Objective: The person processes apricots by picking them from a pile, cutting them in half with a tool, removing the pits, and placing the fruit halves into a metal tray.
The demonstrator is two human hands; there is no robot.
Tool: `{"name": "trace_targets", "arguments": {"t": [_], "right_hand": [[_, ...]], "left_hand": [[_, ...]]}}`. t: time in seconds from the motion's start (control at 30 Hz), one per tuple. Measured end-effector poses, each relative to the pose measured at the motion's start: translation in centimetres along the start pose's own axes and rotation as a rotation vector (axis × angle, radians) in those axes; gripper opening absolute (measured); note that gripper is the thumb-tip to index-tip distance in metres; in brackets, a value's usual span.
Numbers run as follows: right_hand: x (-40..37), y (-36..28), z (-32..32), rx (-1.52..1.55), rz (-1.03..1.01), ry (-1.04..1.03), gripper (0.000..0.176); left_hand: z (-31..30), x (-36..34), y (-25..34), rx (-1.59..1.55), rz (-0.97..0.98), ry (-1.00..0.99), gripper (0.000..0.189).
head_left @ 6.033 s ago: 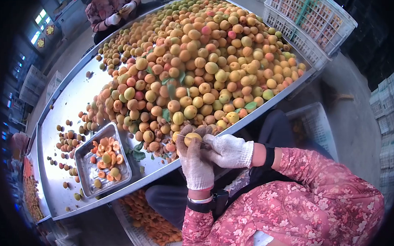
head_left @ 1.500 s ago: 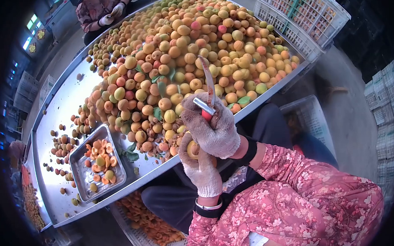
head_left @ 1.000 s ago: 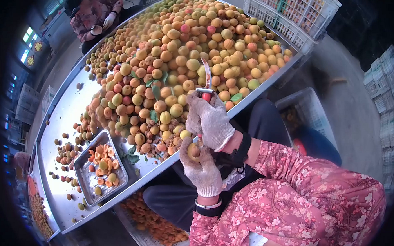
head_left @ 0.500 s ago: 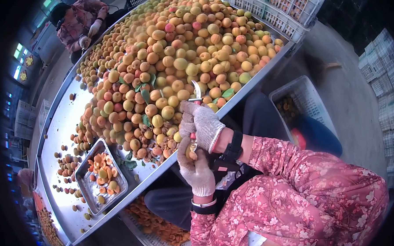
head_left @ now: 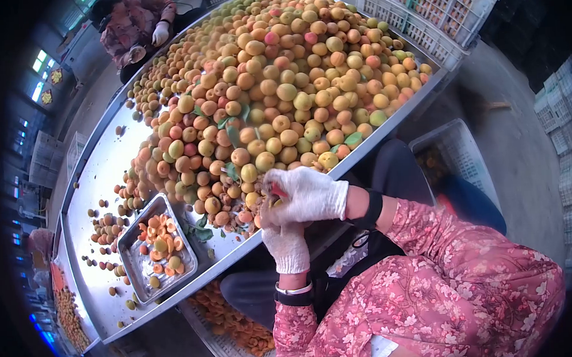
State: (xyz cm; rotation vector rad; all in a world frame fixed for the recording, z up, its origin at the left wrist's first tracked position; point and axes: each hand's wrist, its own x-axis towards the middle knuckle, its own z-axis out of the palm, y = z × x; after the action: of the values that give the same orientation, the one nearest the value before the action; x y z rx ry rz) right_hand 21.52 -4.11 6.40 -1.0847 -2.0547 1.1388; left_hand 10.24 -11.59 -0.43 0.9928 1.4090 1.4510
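Observation:
My right hand, in a white knitted glove, is closed round a knife. Only a bit of its red handle shows, and the blade is hidden. Just below, my gloved left hand is closed and pressed against the right one. An apricot shows partly between the fingers of the two hands. Both are over the near edge of a metal table, beside a big heap of apricots. Left of them lies a metal tray with halved and some whole apricots.
Under the table edge is a crate of orange apricot halves. By my right leg stands a white basket. Stacked crates of fruit are at the far right corner. Another person in gloves sits across the table.
My right hand has turned and come down against the left, covering the apricot. The hooked blade, seen pointing up before, is now out of sight. The whole view has shifted slightly.

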Motion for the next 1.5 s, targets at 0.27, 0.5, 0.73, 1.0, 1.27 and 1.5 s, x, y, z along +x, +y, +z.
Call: {"name": "trace_targets", "arguments": {"t": [0.27, 0.5, 0.73, 1.0, 1.27, 1.5], "right_hand": [[1.4, 2.4, 0.9, -0.070, 0.046, 0.319, 0.030], [-0.4, 0.5, 1.4, -0.019, -0.018, 0.147, 0.039], [-0.5, 0.1, 3.7, 0.151, -0.120, 0.225, 0.030], [0.6, -1.6, 2.0, 0.633, 0.353, 0.092, 0.025], [0.2, 1.0, -1.4, 0.858, 0.338, 0.310, 0.027], [-1.2, -0.2, -1.7, 0.859, 0.454, 0.128, 0.026]], "left_hand": [[-1.7, -0.3, 3.9, -0.465, -0.168, -0.076, 0.037], [-2.3, 0.4, 2.1, -0.390, -0.115, -0.025, 0.037], [-3.0, 0.2, 2.6, -0.126, -0.159, -0.012, 0.035], [-8.2, 2.2, 5.4, -0.224, -0.104, 0.119, 0.034], [-21.1, 7.0, 4.7, 0.351, 0.196, 0.750, 0.034], [-12.1, 7.9, 2.0, 0.763, 0.159, 0.058, 0.021]]}}
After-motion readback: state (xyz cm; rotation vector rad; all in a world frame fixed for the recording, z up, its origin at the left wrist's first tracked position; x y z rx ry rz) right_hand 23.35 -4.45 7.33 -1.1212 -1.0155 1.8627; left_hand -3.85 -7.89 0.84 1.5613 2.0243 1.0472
